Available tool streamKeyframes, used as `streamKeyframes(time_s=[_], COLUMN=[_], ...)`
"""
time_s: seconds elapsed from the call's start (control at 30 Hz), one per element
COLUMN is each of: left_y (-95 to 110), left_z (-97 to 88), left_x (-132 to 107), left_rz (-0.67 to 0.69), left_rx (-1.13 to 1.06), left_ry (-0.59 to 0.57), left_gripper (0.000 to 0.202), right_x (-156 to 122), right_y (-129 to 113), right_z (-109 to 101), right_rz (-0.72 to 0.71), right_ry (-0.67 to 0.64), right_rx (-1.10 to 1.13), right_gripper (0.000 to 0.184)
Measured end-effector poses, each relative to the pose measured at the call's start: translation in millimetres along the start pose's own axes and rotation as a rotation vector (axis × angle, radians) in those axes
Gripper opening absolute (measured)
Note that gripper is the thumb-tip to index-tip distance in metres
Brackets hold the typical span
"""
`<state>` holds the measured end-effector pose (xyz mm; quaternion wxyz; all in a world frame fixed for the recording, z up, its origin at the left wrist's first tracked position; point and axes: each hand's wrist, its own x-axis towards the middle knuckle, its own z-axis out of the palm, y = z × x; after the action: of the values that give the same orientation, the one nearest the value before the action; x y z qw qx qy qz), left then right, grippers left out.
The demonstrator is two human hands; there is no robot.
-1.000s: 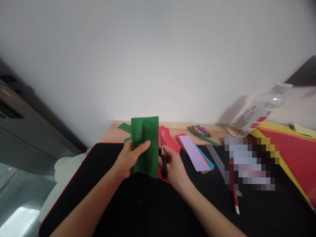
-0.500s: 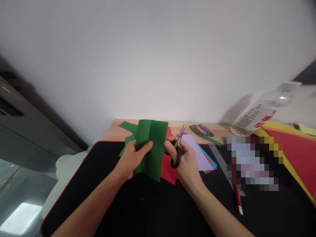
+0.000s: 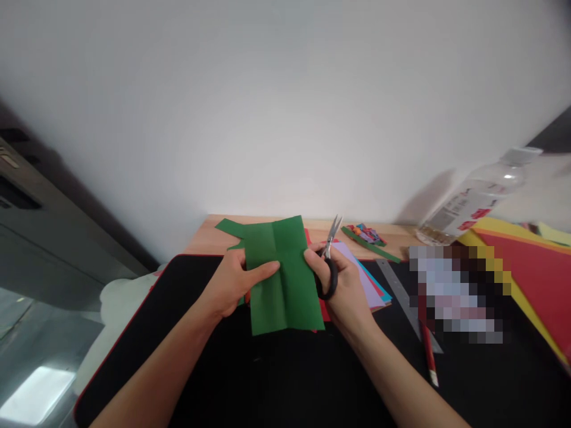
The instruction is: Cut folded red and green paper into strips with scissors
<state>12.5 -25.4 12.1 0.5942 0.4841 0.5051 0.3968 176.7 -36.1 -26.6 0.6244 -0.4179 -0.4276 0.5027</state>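
A sheet of green paper (image 3: 298,285) with a crease down its middle is held up over the black mat. My left hand (image 3: 232,282) grips its left side, thumb pressed on the front near the crease and the other fingers behind. At the right edge, the thumb of my right hand (image 3: 341,285) rests on the sheet. Black-handled scissors (image 3: 333,235) sit in that same hand, their blades pointing up and slightly parted, away from the paper. Behind the sheet lie green paper pieces (image 3: 229,228) and red paper, mostly covered.
To the right are a lilac sheet (image 3: 357,270) on other coloured sheets, a metal ruler (image 3: 397,288), a red pen (image 3: 429,356) and a green strip (image 3: 375,246) by colourful scraps (image 3: 368,233). A plastic bottle (image 3: 482,196) stands near the wall, beside red and yellow paper (image 3: 526,279).
The green sheet has been spread flatter and wider, its lower right corner swinging right. My right hand, with the scissors, has shifted slightly right.
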Motion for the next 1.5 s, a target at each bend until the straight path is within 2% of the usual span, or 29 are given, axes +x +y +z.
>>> streamKeyframes(time_s=[0.2, 0.3, 0.4, 0.57, 0.7, 0.93, 1.23, 1.5], left_y=[-3, -4, -5, -4, -2, -2, 2, 1], left_z=[1.4, 1.7, 1.5, 0.0, 0.8, 2.5, 4.5, 4.3], left_x=[-1, -1, 0, 1, -1, -3, -5, -5], left_rz=[0.077, 0.068, 0.066, 0.094, 0.082, 0.148, 0.144, 0.147], left_rx=[-0.1, -0.103, -0.125, -0.152, -0.102, 0.067, 0.106, 0.164], left_ry=[0.03, 0.003, 0.039, 0.175, 0.209, 0.29, 0.314, 0.264], left_gripper=[0.034, 0.033, 0.034, 0.04, 0.038, 0.031, 0.024, 0.026], right_x=[-2, -3, -3, -5, -9, -12, -11, -11], right_y=[5, 3, 0, 2, 4, 5, 2, 8], right_z=[3, 5, 5, 8, 15, 16, 18, 16], right_rz=[0.086, 0.037, -0.012, 0.164, 0.169, 0.185, 0.201, 0.249], right_ry=[-0.006, -0.007, -0.04, -0.171, -0.272, -0.295, -0.283, -0.306], right_rx=[0.071, 0.063, 0.067, 0.071, 0.052, 0.077, 0.084, 0.142], right_gripper=[0.025, 0.024, 0.023, 0.027, 0.024, 0.02, 0.032, 0.023])
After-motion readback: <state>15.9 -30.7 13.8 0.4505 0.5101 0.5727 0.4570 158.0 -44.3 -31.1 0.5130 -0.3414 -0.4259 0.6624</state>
